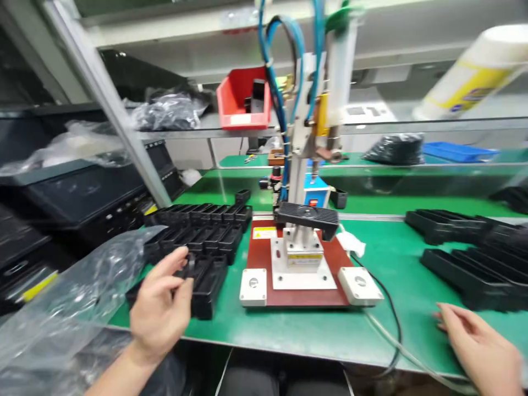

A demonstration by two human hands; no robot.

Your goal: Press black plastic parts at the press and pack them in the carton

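My left hand [160, 311] is raised over the left front of the green bench, thumb and fingers curled in toward each other. Between their tips is a small dark piece [190, 266], blurred and partly covered. Just behind it stand rows of black rectangular plastic housings [208, 289]. My right hand [480, 344] is low at the right front edge, its fingers loosely bent with nothing visible in them. More black housings [464, 272] lie beyond it. Between my hands stands a bench press [305, 264], with a ribbed black part [308, 214] resting across its front.
White button boxes [253, 287] flank the press base. A cable [396, 324] trails off the front edge at right. Clear plastic bags [82, 297] drape at left. Above are a red bin [243, 102] and a white-and-yellow bottle [474, 77]. A blue tray [460, 152] lies behind.
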